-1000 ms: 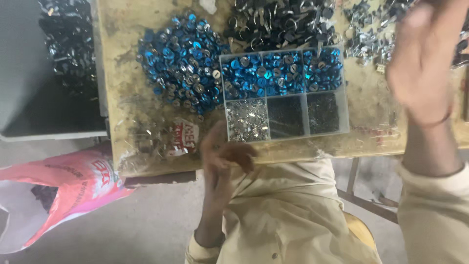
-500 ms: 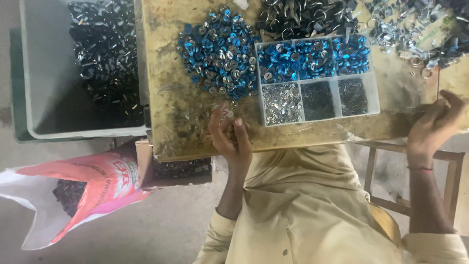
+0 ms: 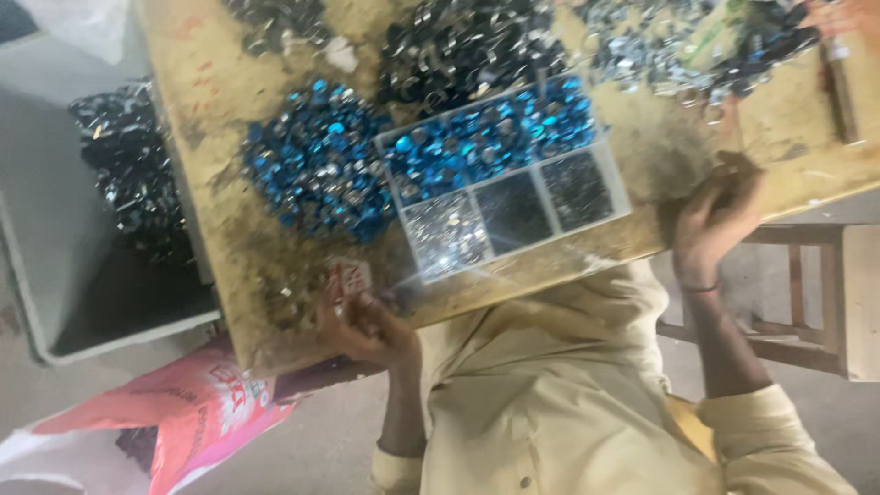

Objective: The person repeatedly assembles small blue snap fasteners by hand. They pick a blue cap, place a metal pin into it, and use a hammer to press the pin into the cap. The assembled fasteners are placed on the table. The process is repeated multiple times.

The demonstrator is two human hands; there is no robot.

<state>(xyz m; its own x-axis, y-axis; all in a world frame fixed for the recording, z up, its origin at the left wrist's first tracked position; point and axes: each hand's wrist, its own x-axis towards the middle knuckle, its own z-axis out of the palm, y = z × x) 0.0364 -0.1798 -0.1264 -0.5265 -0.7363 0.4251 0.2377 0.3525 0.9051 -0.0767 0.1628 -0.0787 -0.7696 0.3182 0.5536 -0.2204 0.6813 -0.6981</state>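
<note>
The counter (image 3: 229,229) lies tilted before me. My left hand (image 3: 362,323) rests on its near edge, touching a small packet (image 3: 351,275); my right hand (image 3: 715,215) sits on the near edge further right. Between them, a little farther in, stands a divided tray (image 3: 504,174): beads fill its long far compartment, with three small compartments nearer me. A heap of beads (image 3: 316,170) lies just left of the tray, more metal pieces (image 3: 467,46) behind it. A bin (image 3: 101,229) stands left of the counter, a bag (image 3: 202,412) on the floor below
</note>
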